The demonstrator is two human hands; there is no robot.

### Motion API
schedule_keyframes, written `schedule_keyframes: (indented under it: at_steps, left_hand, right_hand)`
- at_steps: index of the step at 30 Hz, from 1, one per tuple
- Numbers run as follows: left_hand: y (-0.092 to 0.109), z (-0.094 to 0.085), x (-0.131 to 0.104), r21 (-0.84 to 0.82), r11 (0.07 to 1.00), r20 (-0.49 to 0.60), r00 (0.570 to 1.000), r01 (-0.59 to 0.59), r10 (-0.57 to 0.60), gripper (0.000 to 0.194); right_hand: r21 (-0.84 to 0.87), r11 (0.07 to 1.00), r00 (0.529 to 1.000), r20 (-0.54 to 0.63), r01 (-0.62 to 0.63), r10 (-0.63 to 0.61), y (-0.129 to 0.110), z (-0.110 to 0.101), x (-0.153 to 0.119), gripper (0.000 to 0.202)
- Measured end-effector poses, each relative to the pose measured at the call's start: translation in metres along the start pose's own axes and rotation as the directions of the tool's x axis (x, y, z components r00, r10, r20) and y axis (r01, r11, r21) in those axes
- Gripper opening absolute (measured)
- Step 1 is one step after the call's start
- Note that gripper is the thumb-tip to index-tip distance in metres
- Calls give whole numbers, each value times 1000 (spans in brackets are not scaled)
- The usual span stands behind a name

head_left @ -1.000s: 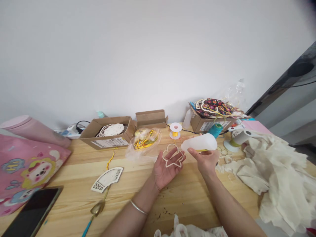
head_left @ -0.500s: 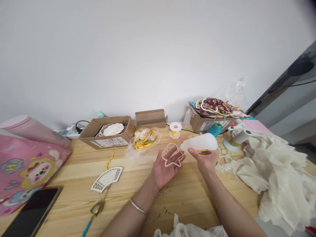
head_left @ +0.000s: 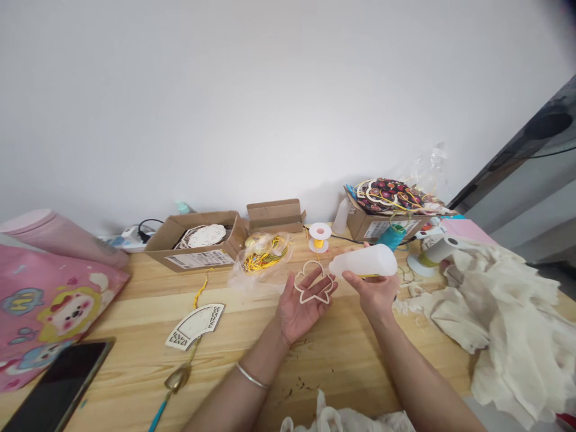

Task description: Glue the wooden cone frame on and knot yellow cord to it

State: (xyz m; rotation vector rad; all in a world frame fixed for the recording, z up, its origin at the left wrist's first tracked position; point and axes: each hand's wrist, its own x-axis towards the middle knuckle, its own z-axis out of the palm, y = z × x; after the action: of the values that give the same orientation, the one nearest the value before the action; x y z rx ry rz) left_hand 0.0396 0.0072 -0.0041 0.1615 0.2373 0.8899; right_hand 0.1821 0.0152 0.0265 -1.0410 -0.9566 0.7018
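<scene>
My left hand point(head_left: 297, 317) is palm up, and a thin, pale flower-shaped frame point(head_left: 302, 295) rests across its fingers, steadied by the thumb. My right hand point(head_left: 377, 294) is closed around a white squeeze bottle point(head_left: 366, 261), which lies tilted nearly on its side. The bottle's narrow tip points left and meets the right edge of the frame in view; whether it touches I cannot tell. Behind the frame stands a white spool with yellow thread point(head_left: 319, 238).
A fan-shaped ornament point(head_left: 196, 327) with a tassel lies at left, near a phone point(head_left: 58, 387) and a pink bag point(head_left: 54, 312). Cardboard boxes point(head_left: 200, 259) stand along the wall. Cream cloth point(head_left: 508, 324) heaps at right. A teal thread cone point(head_left: 391, 237) is behind the bottle.
</scene>
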Motion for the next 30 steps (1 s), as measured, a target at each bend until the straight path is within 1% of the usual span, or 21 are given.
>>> schedule_keyframes:
  at_steps: [5, 7, 10, 12, 13, 15, 17, 20, 23, 26, 28, 30]
  left_hand:
    - [0, 0, 0, 10, 1000, -7, 1000, -11, 11, 51]
    - [1, 0, -1, 15, 1000, 3, 1000, -5, 5, 52]
    - [1, 0, -1, 18, 1000, 32, 999, -1, 0, 55]
    - [1, -1, -1, 10, 1000, 48, 999, -5, 5, 59]
    - [2, -1, -1, 2, 1000, 55, 998, -8, 7, 61]
    - [3, -1, -1, -18, 1000, 65, 998, -13, 14, 64]
    - [4, -1, -1, -35, 999, 73, 997, -27, 29, 65]
    - [6, -1, -2, -44, 997, 77, 995, -67, 70, 62]
    - [7, 0, -2, -36, 994, 60, 992, -105, 107, 57]
    - [7, 1, -1, -38, 991, 24, 992, -126, 127, 50]
    - [6, 0, -1, -70, 988, -13, 990, -141, 140, 44]
    - [4, -1, 0, -111, 981, -49, 987, -158, 153, 39]
  right_hand:
    - [-4, 1000, 1000, 7, 5, -5, 2, -1, -2, 56]
    - [8, 1000, 998, -56, 18, -17, 2, 1, -1, 54]
    - [70, 996, 979, -199, 53, -39, 2, 3, 4, 47]
    - [153, 986, 968, -248, 61, -22, 2, 4, 10, 43]
    - [203, 978, 968, -249, 56, -3, 2, 3, 13, 41]
    - [303, 953, 977, -209, 24, 41, 2, 3, 17, 38]
    - [381, 924, 988, -136, -22, 79, 2, 3, 19, 37]
    - [416, 907, 995, -35, -69, 92, -1, 5, 15, 39]
    - [383, 917, 992, 96, -113, 82, -4, 11, 5, 45]
    - [321, 933, 969, 228, -165, 93, -4, 18, -7, 47]
    - [236, 957, 958, 270, -167, 100, -4, 21, -14, 46]
    - [158, 979, 955, 285, -129, 80, -3, 22, -20, 46]
